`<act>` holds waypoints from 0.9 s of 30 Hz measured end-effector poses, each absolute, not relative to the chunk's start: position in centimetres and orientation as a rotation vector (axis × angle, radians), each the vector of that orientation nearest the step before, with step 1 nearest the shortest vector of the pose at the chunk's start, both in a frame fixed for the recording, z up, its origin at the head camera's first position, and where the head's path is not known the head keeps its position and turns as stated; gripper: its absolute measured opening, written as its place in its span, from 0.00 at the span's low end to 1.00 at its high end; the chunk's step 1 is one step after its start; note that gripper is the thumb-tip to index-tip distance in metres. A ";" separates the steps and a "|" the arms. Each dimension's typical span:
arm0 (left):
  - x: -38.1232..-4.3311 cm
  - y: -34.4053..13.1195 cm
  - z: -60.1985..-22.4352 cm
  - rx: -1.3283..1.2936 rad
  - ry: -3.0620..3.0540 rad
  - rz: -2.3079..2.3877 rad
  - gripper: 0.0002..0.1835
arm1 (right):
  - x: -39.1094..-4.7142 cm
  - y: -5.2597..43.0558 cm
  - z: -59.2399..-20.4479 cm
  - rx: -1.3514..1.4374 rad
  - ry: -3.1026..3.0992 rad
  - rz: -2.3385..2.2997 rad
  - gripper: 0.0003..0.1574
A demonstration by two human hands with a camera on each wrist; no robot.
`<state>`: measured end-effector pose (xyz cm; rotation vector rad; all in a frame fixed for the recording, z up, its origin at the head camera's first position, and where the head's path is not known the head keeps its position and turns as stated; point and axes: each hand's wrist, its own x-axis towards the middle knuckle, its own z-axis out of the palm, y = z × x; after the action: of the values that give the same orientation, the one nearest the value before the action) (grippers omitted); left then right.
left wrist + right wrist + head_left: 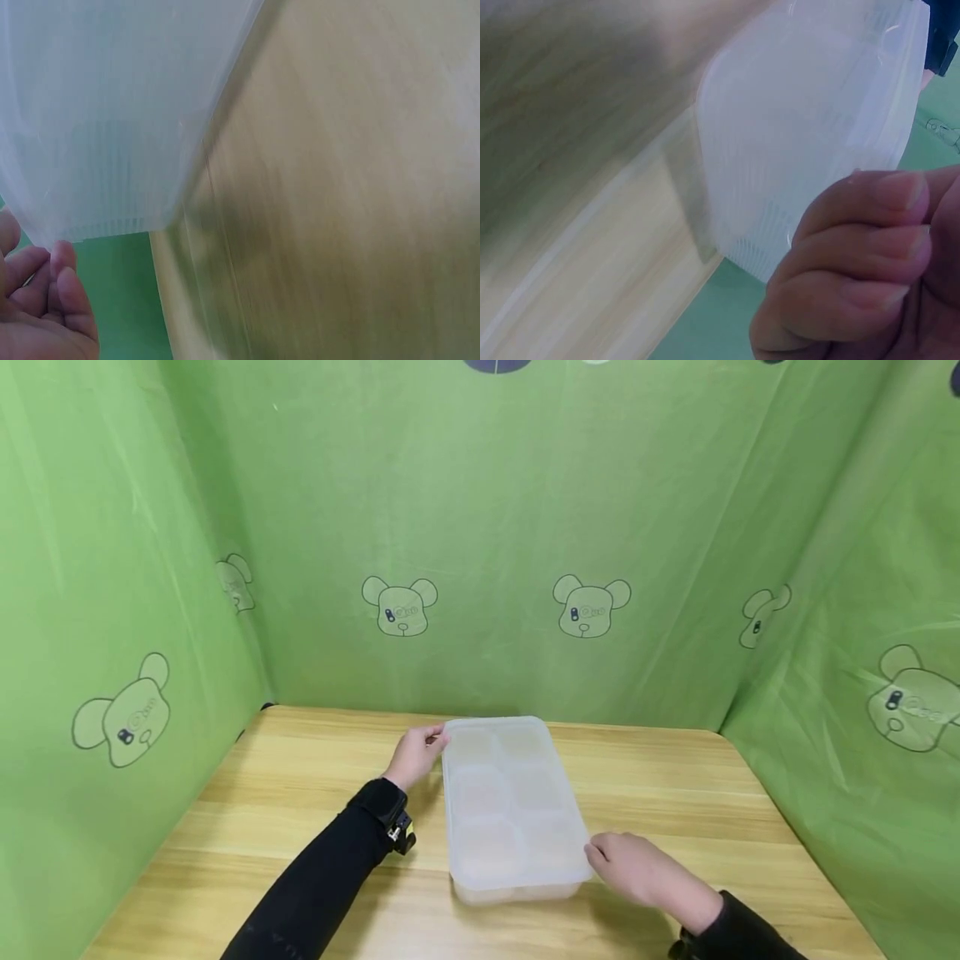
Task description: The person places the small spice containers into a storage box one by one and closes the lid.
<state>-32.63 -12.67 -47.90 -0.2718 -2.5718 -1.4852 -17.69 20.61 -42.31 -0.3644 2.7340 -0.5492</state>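
Note:
A translucent white plastic storage box (517, 802) with a frosted lid stands on the wooden table, and six compartments show faintly through its top. At the far left corner my left hand (416, 756) pinches the lid's edge. My right hand (637, 868) grips the edge at the near right corner, thumb on the rim. The left wrist view shows the ribbed side wall of the box (97, 150) above the curled fingers of my left hand (49, 300). In the right wrist view, the curled fingers of my right hand (855, 262) partly hide the box (795, 135).
The wooden table (300, 827) extends to both sides of the box. Green cloth (487, 527) printed with bear heads hangs behind the table and along its left and right sides. A black watch-like device (382, 802) is strapped on the left wrist over a black sleeve.

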 end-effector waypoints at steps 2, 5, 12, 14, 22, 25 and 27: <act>-32.6 -12.6 -47.9 -0.276 -2.573 -1.486 0.20 | -17.5 20.5 -42.3 -0.353 2.727 -0.562 0.24; -32.6 -12.4 -47.9 -0.269 -2.573 -1.477 0.20 | -17.2 20.3 -42.3 -0.349 2.719 -0.569 0.24; -32.7 -11.9 -47.7 -0.179 -2.555 -1.526 0.19 | -17.0 20.1 -42.6 -0.368 2.709 -0.603 0.24; -32.7 -11.8 -47.7 -0.170 -2.551 -1.530 0.19 | -16.9 20.0 -42.6 -0.364 2.718 -0.607 0.23; -32.7 -11.8 -47.9 -0.172 -2.535 -1.532 0.19 | -16.8 19.9 -42.5 -0.354 2.749 -0.566 0.22; -32.7 -11.7 -47.9 -0.165 -2.534 -1.530 0.18 | -16.8 19.8 -42.3 -0.352 2.739 -0.560 0.22; -32.7 -11.7 -47.9 -0.158 -2.532 -1.535 0.18 | -16.8 19.8 -42.2 -0.346 2.727 -0.561 0.22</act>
<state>-32.67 -11.65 -47.88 -0.1583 -2.5319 -1.5352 -16.85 19.79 -42.24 -0.3463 2.7275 -0.5613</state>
